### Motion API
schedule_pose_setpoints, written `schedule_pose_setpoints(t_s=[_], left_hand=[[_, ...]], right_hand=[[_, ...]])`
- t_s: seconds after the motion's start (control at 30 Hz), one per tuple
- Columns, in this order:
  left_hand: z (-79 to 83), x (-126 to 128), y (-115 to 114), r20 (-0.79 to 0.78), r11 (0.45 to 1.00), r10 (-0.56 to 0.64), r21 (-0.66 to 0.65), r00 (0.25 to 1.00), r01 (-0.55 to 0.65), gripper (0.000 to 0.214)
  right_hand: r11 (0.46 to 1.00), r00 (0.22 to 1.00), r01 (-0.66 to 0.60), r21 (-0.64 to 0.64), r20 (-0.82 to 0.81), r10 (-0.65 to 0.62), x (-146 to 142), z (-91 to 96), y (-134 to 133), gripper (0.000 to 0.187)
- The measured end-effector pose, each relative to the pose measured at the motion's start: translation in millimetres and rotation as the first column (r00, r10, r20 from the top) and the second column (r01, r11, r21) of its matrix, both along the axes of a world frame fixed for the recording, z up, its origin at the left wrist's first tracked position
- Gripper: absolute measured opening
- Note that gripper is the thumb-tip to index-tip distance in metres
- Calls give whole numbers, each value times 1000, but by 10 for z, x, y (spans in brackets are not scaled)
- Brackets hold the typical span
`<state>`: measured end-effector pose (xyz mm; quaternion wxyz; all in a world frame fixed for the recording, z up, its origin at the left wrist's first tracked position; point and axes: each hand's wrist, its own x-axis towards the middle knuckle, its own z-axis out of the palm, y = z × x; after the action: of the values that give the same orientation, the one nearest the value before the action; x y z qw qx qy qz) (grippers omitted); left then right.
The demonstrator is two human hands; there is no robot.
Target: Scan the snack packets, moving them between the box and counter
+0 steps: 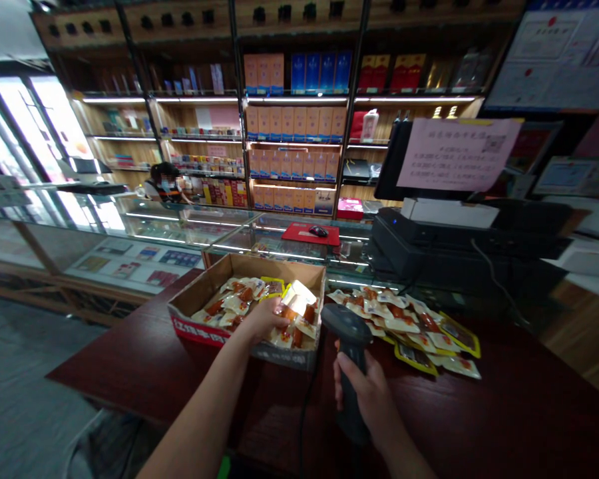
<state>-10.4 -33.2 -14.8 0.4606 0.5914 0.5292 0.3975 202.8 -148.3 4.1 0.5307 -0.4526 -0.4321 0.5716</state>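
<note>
My left hand (263, 320) reaches into an open cardboard box (207, 287) on the dark red counter, fingers closed on a small snack packet (298, 297) lifted at its right side. The box holds several more yellow-edged snack packets (234, 303). My right hand (367, 392) grips the handle of a black barcode scanner (348, 332), its head pointing toward the held packet. A black cable (305, 399) hangs from the scanner. A loose heap of the same packets (409, 326) lies on the counter right of the scanner.
A black cash register and monitor with a pink paper notice (456, 154) stand at the back right. Glass display counters (180, 233) run to the left; a red mouse pad with a mouse (311, 233) lies on one. A person (166, 183) sits behind them, before stocked shelves.
</note>
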Motion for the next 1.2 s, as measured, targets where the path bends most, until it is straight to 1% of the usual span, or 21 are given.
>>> schedule_pose_setpoints(t_s=[0.1, 0.2, 0.33, 0.4, 0.47, 0.57, 0.63, 0.7, 0.8, 0.93, 1.0, 1.07, 1.13, 1.2], left_hand=[[-15, -2, 5, 29, 1000, -2, -4, 1000, 2, 29], [-8, 12, 7, 115, 999, -20, -27, 993, 23, 32], [65, 42, -5, 231, 995, -26, -83, 973, 47, 38], [122, 58, -9, 274, 995, 9, -97, 962, 18, 39], [180, 92, 0, 322, 996, 61, -74, 945, -40, 38], [261, 242, 40, 400, 991, 131, -31, 907, -129, 35], [309, 443, 75, 431, 994, 107, -22, 896, -108, 34], [350, 729, 109, 442, 1000, 27, -18, 897, -21, 36], [390, 1264, 162, 457, 994, -68, -41, 887, 97, 37], [404, 1992, 232, 484, 970, -76, -168, 872, 178, 39], [398, 2304, 264, 496, 951, -111, -199, 862, 237, 34], [381, 2568, 298, 497, 938, -164, -189, 852, 290, 26], [348, 2777, 335, 467, 945, -174, -170, 867, 281, 20], [301, 2925, 372, 384, 970, -135, -138, 914, 201, 18]], right_hand=[[1000, 1000, 3, -10, 2, -3, 7, 17, -4, 51], [1000, 1000, 0, -14, -7, 0, 39, 13, -10, 51], [1000, 1000, 16, -8, -20, -16, 131, -35, -16, 48], [999, 999, 32, -3, -32, -32, 198, -70, -13, 47], [998, 997, 60, 2, -43, -60, 283, -102, -2, 47], [993, 991, 122, 0, -51, -122, 457, -130, 11, 47], [985, 983, 174, 1, -59, -174, 603, -130, 3, 45], [972, 970, 234, 6, -74, -233, 765, -120, -21, 46], [950, 948, 311, 10, -75, -309, 1020, -105, -76, 49], [923, 922, 385, 13, -58, -383, 1349, -95, -168, 48], [906, 905, 423, 11, -50, -422, 1495, -89, -215, 45], [892, 892, 452, 8, -36, -452, 1624, -81, -261, 42], [880, 880, 474, 1, -16, -474, 1730, -66, -308, 40], [870, 870, 493, -14, 0, -493, 1807, -42, -356, 40]])
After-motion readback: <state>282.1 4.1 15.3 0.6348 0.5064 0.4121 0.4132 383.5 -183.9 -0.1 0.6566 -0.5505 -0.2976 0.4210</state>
